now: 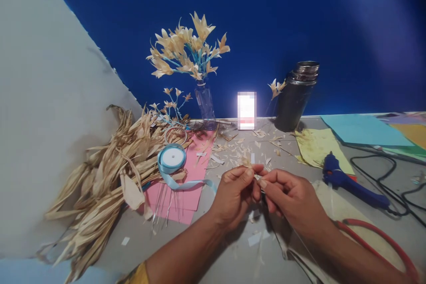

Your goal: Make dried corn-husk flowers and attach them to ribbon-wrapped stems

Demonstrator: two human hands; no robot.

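Dried husks [109, 173] left, glue gun [349, 182] right of both hands.

Dry, papery, matt husk strips [106, 177] heaped at nine o'clock. Glossy satin ribbon on a spool [171, 159] just right of them, over matt pink paper [196, 173]. Dark metal flask [295, 96] with shiny rim at one o'clock. Smooth blue plastic glue gun [349, 182] at three o'clock. Clear glossy vase [205, 103] at twelve.

Between the fingertips of the left hand [237, 190] and right hand [290, 195] sits a small pale scrap [257, 176], too tiny to identify. Right of the right hand, the red loop [379, 236] runs off the picture's edge.
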